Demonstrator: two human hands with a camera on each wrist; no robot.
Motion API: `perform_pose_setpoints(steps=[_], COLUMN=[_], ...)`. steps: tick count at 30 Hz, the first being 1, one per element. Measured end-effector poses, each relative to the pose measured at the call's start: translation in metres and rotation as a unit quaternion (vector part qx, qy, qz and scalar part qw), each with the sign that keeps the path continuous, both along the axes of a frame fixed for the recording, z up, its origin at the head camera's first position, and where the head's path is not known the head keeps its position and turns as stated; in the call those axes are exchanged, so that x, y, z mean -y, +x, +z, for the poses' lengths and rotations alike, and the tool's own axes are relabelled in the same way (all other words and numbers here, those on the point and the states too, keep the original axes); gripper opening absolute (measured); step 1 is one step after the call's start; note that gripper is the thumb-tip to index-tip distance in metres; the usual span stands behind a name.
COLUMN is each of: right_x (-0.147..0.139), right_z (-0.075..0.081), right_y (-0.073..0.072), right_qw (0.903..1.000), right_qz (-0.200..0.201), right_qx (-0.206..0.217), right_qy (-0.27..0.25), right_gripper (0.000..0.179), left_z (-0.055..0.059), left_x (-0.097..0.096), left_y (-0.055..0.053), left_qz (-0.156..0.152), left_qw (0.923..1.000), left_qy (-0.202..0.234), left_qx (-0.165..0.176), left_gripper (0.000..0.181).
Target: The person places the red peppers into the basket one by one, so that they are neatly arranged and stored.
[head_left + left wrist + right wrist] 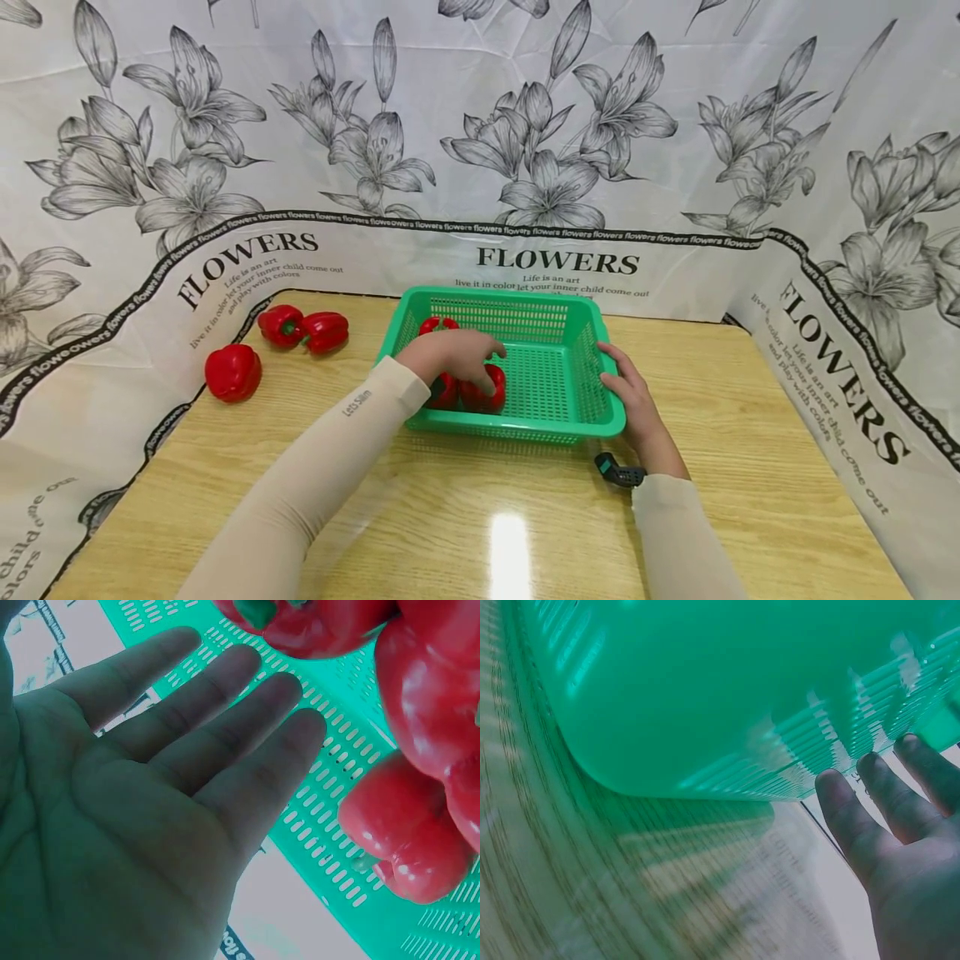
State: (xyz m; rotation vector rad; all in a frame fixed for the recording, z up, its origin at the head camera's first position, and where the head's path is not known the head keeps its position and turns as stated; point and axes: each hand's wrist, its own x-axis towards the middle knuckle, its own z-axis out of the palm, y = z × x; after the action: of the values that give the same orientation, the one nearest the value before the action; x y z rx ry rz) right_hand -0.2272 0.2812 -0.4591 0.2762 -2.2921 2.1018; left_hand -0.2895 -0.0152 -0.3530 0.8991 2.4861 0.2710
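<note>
My left hand [459, 354] is over the left part of a green plastic basket [517, 427], above red bell peppers [489, 397] lying inside. In the left wrist view its fingers [232, 727] are straight and apart from the peppers [409, 829], with nothing held in the palm. The hand partly hides the peppers in the head view. At the basket's right end, my right hand [633, 400] touches the rim. The right wrist view shows its extended fingers [847, 810] against the slotted outer wall [705, 712]; the thumb is out of that view.
Outside the basket, to its left on the wooden table [465, 517], lie two red bell peppers [326, 332] side by side and another pepper [233, 372] nearer. Flower-printed cloth [390, 150] encloses the back and sides. A dark strap piece [618, 472] sits at the right wrist.
</note>
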Motion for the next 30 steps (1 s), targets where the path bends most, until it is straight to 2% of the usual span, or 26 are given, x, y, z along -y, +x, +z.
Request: perform_pose_setpoints(steps=[4,7,11,17,24,30], right_x=[-0.001,-0.001,-0.002,-0.002,-0.001,-0.001], right_z=[0.000,0.000,0.000,-0.002,-0.002,-0.001], right_y=[0.001,0.001,0.001,0.001,0.001,0.001], right_qw=[1.0000,1.0000,0.9999,0.9999,1.0000,1.0000], right_qz=[-0.002,-0.002,0.000,0.005,0.006,0.004], right_qx=[0.002,0.006,0.008,0.008,0.003,0.002], right_qy=[0.000,-0.004,-0.006,-0.009,-0.007,-0.003], right_gripper=[0.051,0.051,0.051,0.051,0.051,0.051], left_z=[0.003,0.006,0.011,0.019,0.027,0.031], left_x=[0.004,0.008,0.016,0.030,0.048,0.064], left_y=[-0.002,-0.003,-0.004,-0.009,-0.011,-0.011], left_qz=[0.005,0.005,0.002,0.009,0.030,0.071], left_qw=[0.9998,0.9987,0.9949,0.9889,0.9809,0.9722], left_qy=[0.015,0.046,0.092,0.131,0.167,0.203], left_qx=[-0.010,-0.020,-0.040,-0.070,-0.095,-0.093], left_gripper=[0.064,0.059,0.053,0.048,0.047,0.048])
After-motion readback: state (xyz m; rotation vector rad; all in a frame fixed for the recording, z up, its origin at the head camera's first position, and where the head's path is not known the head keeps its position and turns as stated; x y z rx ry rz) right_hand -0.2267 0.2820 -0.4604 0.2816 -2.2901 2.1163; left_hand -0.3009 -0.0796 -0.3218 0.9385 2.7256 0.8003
